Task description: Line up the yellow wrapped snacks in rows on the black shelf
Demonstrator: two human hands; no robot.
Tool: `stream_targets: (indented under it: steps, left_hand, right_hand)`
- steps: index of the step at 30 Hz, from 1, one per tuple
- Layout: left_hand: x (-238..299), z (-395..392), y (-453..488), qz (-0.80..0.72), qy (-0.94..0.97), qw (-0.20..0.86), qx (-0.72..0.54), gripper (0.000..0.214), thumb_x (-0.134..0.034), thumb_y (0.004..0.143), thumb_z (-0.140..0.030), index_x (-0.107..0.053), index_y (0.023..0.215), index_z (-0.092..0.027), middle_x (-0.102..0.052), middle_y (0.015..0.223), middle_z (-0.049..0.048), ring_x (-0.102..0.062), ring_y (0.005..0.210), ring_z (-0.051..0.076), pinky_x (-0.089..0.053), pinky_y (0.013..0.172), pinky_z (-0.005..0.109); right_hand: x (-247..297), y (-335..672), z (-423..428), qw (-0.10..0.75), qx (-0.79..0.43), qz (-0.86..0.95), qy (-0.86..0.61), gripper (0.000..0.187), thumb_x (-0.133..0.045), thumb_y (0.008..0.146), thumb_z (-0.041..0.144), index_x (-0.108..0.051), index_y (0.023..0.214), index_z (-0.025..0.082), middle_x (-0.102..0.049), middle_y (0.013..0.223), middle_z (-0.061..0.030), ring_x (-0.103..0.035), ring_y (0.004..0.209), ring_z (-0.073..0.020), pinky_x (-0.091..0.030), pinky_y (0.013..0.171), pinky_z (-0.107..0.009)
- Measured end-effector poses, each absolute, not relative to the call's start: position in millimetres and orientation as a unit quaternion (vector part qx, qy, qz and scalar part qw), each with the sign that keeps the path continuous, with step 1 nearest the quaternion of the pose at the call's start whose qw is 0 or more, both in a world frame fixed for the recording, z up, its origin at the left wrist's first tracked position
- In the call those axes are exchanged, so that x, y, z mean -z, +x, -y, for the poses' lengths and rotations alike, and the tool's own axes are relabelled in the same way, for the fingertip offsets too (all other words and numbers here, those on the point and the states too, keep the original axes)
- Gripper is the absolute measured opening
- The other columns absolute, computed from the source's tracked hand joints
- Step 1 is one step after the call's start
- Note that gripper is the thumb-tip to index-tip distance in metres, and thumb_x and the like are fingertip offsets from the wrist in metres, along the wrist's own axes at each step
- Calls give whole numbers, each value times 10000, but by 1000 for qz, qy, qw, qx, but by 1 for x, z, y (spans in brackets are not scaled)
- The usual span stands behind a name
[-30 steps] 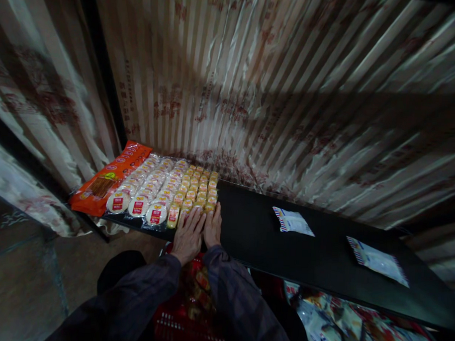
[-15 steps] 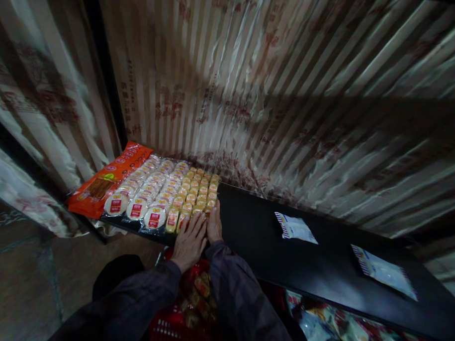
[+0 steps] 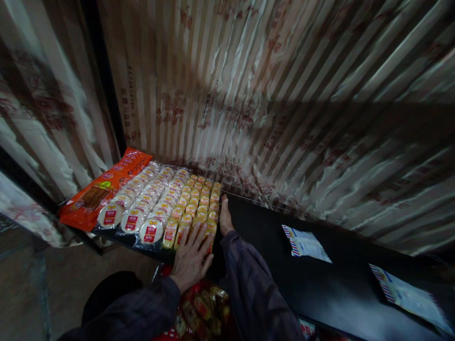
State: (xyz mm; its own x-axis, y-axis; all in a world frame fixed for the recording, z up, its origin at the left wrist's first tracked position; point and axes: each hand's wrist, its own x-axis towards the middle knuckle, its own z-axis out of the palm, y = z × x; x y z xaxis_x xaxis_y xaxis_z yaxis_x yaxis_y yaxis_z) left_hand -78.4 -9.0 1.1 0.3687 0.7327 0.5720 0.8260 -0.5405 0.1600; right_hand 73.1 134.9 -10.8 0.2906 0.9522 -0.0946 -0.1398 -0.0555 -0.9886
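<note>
On the left end of a black shelf (image 3: 269, 251) lie rows of small yellow snack packets (image 3: 200, 202), beside rows of round white packets (image 3: 144, 207) with red labels and an orange bag (image 3: 103, 188). My left hand (image 3: 190, 254) lies flat with fingers spread on the front ends of the yellow rows, at the shelf's front edge. My right hand (image 3: 225, 216) stands on edge, fingers straight, pressed along the right side of the yellow rows.
Two white packets with striped edges, one (image 3: 305, 243) mid-shelf and one (image 3: 409, 296) at the right, lie flat on the shelf. A striped, crinkled curtain (image 3: 290, 93) backs the shelf. Below my arms is a red basket (image 3: 169, 337) of wrapped snacks (image 3: 203, 309).
My right hand has slid forward along the right side of the yellow rows and turned on edge. My left hand has stayed at the front of the rows. The view has shifted down and left.
</note>
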Motion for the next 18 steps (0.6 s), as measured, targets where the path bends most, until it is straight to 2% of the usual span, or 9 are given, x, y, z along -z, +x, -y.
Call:
stream_targets:
  steps: [2,4,7,9,12,16,18]
  left_hand:
    - [-1,7,-77,477,-824,67,298,560,-467,900,-404,-383,1436,-263,-306,1534,38,-234,1428,262,-98,1163,463]
    - [0,6,-77,478,-822,60,303,572,-477,893,-422,-386,1435,-261,-308,1534,40,-232,1429,264,-97,1167,466]
    - [1,6,-76,478,-818,50,316,575,-497,883,-431,-405,1424,-260,-319,1529,42,-234,1428,269,-100,1172,473]
    - [2,6,-76,478,-816,46,322,569,-501,883,-425,-412,1420,-259,-323,1527,42,-232,1428,268,-104,1173,473]
    - [2,6,-77,475,-815,48,328,568,-506,882,-431,-420,1415,-255,-336,1521,49,-236,1427,265,-111,1173,470]
    - [2,7,-78,470,-815,51,337,573,-512,876,-447,-437,1405,-239,-351,1512,67,-238,1428,261,-115,1177,463]
    - [1,8,-78,469,-815,49,338,563,-502,882,-445,-447,1397,-225,-350,1511,77,-238,1429,255,-105,1180,461]
  right_hand:
    - [9,68,-135,564,-491,356,-560,798,-379,802,743,-347,1456,287,-494,1421,-6,-493,1276,-222,-409,1060,-385]
    - [7,62,-133,544,-497,355,-575,761,-359,811,740,-361,1447,322,-588,1320,-17,-598,1124,-223,-507,923,-375]
    - [3,58,-130,532,-484,371,-587,755,-332,816,744,-350,1451,335,-621,1265,-30,-637,1008,-211,-544,810,-341]
    - [2,58,-129,534,-489,377,-578,772,-335,813,748,-321,1463,331,-632,1251,-31,-638,1020,-211,-545,821,-347]
    - [5,62,-128,569,-486,367,-553,789,-354,815,739,-321,1467,296,-570,1346,-17,-548,1210,-213,-479,980,-368]
    - [12,70,-109,597,-448,378,-548,793,-338,831,723,-329,1463,246,-302,1537,11,-269,1425,-177,-242,1171,-359]
    - [12,70,-89,579,-424,412,-561,796,-321,843,712,-290,1478,233,-229,1563,7,-198,1448,-163,-146,1197,-360]
